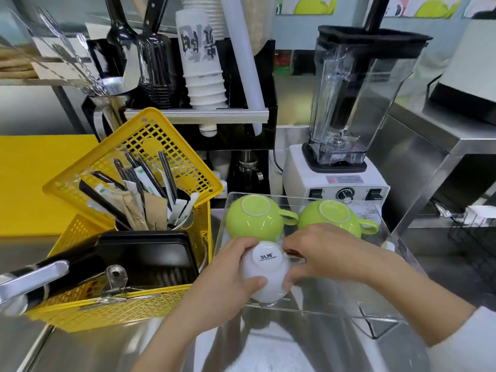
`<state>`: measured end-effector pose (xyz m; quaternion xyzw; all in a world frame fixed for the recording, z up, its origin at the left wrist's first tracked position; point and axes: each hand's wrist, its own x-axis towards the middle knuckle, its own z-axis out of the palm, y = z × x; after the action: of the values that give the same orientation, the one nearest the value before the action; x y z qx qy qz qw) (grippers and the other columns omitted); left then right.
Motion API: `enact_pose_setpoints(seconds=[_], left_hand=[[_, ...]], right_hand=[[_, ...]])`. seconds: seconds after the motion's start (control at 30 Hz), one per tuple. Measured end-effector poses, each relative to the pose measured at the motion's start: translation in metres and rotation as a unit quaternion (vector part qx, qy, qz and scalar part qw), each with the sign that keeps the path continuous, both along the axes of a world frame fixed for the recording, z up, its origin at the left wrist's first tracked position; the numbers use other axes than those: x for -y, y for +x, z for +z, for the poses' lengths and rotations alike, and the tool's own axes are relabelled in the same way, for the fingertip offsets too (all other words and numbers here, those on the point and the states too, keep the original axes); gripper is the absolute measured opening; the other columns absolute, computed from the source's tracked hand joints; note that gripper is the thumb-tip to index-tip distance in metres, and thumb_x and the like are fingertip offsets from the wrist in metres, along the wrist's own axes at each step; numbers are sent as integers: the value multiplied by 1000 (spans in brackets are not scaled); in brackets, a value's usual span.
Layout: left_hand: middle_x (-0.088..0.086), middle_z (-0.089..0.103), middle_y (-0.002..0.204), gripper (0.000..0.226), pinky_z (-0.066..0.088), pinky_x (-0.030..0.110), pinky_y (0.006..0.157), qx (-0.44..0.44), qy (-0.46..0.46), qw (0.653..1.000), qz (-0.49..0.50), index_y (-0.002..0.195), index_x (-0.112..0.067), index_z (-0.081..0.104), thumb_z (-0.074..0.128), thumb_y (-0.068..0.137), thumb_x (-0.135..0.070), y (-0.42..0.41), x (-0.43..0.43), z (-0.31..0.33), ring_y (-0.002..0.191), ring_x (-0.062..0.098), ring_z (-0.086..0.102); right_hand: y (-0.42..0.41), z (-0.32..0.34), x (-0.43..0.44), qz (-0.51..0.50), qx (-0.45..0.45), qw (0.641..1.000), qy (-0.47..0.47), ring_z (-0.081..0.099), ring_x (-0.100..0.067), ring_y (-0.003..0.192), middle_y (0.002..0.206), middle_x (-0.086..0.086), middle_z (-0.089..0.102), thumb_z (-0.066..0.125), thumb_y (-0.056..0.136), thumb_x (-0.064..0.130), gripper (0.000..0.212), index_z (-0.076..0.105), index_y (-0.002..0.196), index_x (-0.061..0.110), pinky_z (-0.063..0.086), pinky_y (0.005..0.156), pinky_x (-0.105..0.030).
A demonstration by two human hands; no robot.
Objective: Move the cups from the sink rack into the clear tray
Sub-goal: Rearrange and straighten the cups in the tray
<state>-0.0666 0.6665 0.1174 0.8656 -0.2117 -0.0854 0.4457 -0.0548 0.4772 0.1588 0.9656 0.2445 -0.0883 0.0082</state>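
A clear tray (402, 260) sits at the centre right, over the steel sink edge. Two green cups stand upside down at its far side, one on the left (253, 217) and one on the right (331, 217), handles pointing right. At the tray's near left corner a white cup (265, 275) is upside down, its printed base facing up. My left hand (228, 275) grips its left side, thumb on the near wall. My right hand (324, 253) holds its right side. Whether the white cup rests on the tray floor I cannot tell.
A yellow basket (112, 310) with a black tray, wrapped utensils and a tilted yellow lid stands left of the clear tray. A faucet handle (32, 280) juts in at the left. A blender (346, 130) stands behind the tray. The steel sink basin (241, 350) lies below.
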Motion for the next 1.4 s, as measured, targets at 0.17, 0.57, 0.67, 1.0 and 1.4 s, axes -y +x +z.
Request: enact_pose_setpoints(seconds=[0.17, 0.57, 0.67, 1.0, 1.4], left_hand=[[-22, 39, 116, 62, 31, 6, 92, 33, -5, 999, 6, 118, -31, 42, 77, 67, -33, -3, 3, -5, 112, 0, 40], [-19, 47, 115, 67, 41, 25, 89, 59, 12, 997, 49, 119, -32, 46, 79, 62, -41, 0, -8, -10, 107, 3, 46], [-18, 46, 118, 69, 38, 22, 92, 55, 6, 997, 45, 122, -30, 45, 79, 62, -41, 1, -10, -12, 110, 3, 44], [-24, 27, 132, 82, 9, 10, 106, 199, 12, 980, -10, 133, -36, 31, 47, 61, -72, -8, 17, 8, 125, -17, 10], [-3, 37, 128, 86, 27, 26, 100, 179, 49, 979, -80, 132, -21, 33, 44, 63, -71, -28, 130, -2, 121, 16, 34]], right_hand=[[-1, -5, -5, 6, 19, 999, 34, 55, -27, 80, 91, -7, 65, 56, 76, 60, 46, 58, 86, 15, 34, 62, -32], [-4, -12, -10, -2, 15, 996, 84, 53, -21, 81, 91, -2, 64, 52, 78, 60, 49, 59, 93, 13, 29, 61, -30], [-5, -15, -9, -5, 16, 995, 94, 53, -21, 81, 90, -1, 62, 51, 80, 60, 49, 58, 94, 13, 31, 61, -31], [-15, 5, 10, -36, 43, 987, 153, 55, -17, 87, 95, 7, 61, 49, 82, 58, 49, 58, 110, 19, 45, 74, -35], [-43, 2, 109, -208, 38, 965, 157, 50, -17, 111, 115, 3, 62, 39, 70, -16, 61, 61, 115, 20, 38, 94, -34]])
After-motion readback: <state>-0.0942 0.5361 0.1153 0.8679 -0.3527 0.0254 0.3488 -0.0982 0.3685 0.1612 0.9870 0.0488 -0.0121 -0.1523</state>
